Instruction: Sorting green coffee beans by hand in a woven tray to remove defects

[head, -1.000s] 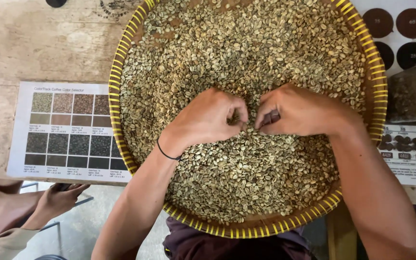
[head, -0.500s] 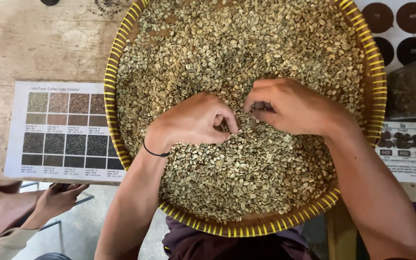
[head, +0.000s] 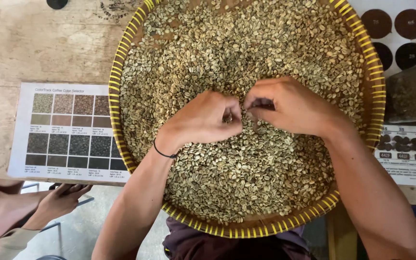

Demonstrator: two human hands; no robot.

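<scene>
Since half a second ago the left hand (head: 203, 120) has slid up and to the right, so its knuckles now nearly meet the right hand (head: 285, 107), which has hardly moved; a second ago both sat a little lower in the tray. The left hand's fingers (head: 232, 111) are curled shut, pinching a few green coffee beans (head: 246, 168) between thumb and forefinger. The right hand's fingers (head: 255, 102) are also curled inward with the tips down in the beans; whether they hold any, I cannot tell. A thin black band (head: 164, 153) rings the left wrist.

Both hands rest at the middle of the round woven tray (head: 121, 144), whose yellow-striped rim runs all around. The two forearms come in from 6 and 5 o'clock and hide part of the bean layer beneath them.

At 9 o'clock of the tray a printed colour chart (head: 68, 130) with small squares of bean photographs lies flat on the worn wooden surface (head: 39, 43), its right edge tucked under the rim. At 8 o'clock, below the surface's edge, another person's hand (head: 61, 200) shows. At 3 o'clock lies a second printed card (head: 408, 154), above it a clear bag (head: 412, 96) of darker beans, and at 1 o'clock a sheet with dark round patches (head: 396, 29).

The beans are pale olive to tan, small ovals with a centre crease, spread across the whole tray.
</scene>
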